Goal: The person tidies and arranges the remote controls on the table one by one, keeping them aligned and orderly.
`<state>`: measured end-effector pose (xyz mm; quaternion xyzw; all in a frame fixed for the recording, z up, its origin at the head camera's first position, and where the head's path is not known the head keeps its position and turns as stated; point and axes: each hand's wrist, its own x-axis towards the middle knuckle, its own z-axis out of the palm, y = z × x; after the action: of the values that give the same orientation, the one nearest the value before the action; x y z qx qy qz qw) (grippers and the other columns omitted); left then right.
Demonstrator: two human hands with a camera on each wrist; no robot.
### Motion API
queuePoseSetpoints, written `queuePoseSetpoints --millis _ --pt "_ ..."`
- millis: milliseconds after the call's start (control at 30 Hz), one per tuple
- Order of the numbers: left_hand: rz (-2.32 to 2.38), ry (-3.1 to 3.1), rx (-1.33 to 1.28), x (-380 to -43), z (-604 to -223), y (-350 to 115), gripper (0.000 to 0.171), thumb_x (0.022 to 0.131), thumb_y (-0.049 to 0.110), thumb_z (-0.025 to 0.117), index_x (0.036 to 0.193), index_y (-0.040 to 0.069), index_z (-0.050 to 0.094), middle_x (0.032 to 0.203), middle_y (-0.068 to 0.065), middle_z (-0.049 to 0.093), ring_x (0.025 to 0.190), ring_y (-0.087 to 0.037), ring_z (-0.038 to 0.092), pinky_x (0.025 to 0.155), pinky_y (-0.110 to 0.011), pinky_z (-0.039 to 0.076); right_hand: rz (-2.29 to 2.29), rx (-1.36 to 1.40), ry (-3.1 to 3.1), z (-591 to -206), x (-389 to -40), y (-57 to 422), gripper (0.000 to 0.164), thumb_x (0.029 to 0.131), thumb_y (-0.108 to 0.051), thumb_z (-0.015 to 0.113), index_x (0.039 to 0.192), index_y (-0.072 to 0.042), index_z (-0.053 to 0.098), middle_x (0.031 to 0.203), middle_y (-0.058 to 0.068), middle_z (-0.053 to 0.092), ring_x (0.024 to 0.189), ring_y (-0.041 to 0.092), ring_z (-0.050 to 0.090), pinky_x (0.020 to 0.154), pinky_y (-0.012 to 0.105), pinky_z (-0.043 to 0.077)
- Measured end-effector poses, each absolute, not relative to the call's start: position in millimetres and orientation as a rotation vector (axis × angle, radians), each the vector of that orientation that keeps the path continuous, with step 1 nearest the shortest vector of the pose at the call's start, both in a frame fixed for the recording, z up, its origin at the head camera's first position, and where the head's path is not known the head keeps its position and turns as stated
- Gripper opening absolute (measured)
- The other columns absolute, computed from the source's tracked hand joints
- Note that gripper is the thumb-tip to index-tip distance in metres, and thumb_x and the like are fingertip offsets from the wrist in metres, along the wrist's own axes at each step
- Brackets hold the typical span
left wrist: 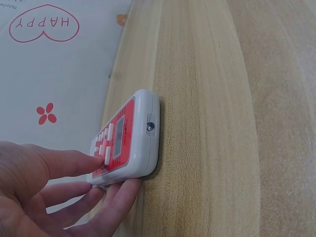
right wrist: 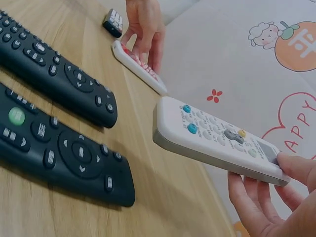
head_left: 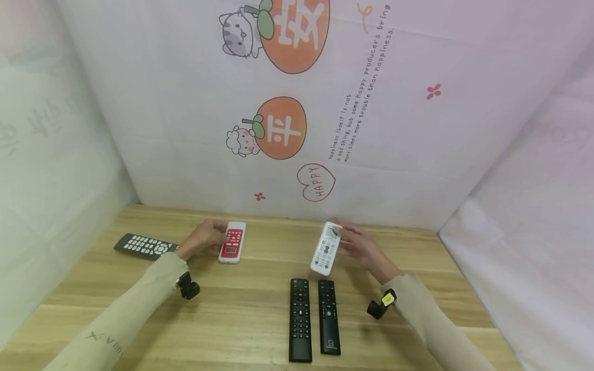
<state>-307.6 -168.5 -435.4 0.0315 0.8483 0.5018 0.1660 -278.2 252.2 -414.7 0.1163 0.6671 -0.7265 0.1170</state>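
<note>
red-faced remote (head_left: 234,241) is pinched by left hand (head_left: 206,239), white remote (head_left: 325,251) by right hand (head_left: 364,249).

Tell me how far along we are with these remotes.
Apparently done: the wider black remote and slimmer black remote lie side by side, untouched. In hand: the left hand grips the red-and-white remote; the right hand holds the white remote above the table. Probably left: setting that down and releasing both. The pale-buttoned remote lies slanted; I can't tell whether it's finished.
</note>
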Motion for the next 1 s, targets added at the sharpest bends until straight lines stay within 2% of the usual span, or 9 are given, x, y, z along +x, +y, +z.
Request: queuePoseSetpoints --millis 233,467,633,867,1000 --pt "1.397 2.437 0.06 -310 -438 -169 0.064 0.097 0.002 0.063 0.153 -0.014 0.038 0.149 -0.037 0.048 0.097 -0.031 0.072 0.072 -0.039 0.068 -2.047 0.339 1.999 -415 -277 261 0.055 0.102 -0.017 0.068 0.149 0.002 0.047 0.102 0.004 0.071 0.089 0.02 0.074 0.084 0.035 0.067" --pt "1.393 2.45 0.049 -308 -437 -167 0.064 0.096 0.002 0.064 0.153 -0.013 0.039 0.15 -0.037 0.048 0.097 -0.032 0.072 0.07 -0.038 0.067 -1.81 0.225 2.183 -408 -268 272 0.064 0.102 -0.02 0.068 0.152 0.009 0.04 0.112 0.015 0.073 0.096 0.025 0.074 0.09 0.04 0.066" --pt "1.389 2.457 0.043 -306 -439 -169 0.063 0.096 0.002 0.064 0.153 -0.012 0.04 0.149 -0.036 0.048 0.095 -0.03 0.071 0.07 -0.038 0.067 -1.665 0.183 2.264 -404 -262 276 0.064 0.102 -0.02 0.069 0.149 0.012 0.042 0.115 0.019 0.072 0.101 0.028 0.073 0.09 0.041 0.066" --pt "1.412 2.434 0.048 -306 -439 -170 0.063 0.097 0.001 0.062 0.153 -0.012 0.038 0.148 -0.036 0.05 0.094 -0.029 0.071 0.071 -0.038 0.067 -1.575 0.119 2.281 -406 -257 281 0.056 0.099 -0.015 0.072 0.142 0.014 0.049 0.109 0.019 0.073 0.089 0.026 0.074 0.083 0.042 0.068" --pt "1.462 2.392 0.065 -309 -443 -169 0.063 0.096 -0.002 0.062 0.153 -0.013 0.038 0.144 -0.036 0.053 0.094 -0.03 0.072 0.073 -0.039 0.068 -1.511 0.073 2.295 -410 -252 288 0.054 0.1 -0.014 0.07 0.141 0.014 0.05 0.11 0.02 0.072 0.089 0.026 0.074 0.082 0.044 0.068"
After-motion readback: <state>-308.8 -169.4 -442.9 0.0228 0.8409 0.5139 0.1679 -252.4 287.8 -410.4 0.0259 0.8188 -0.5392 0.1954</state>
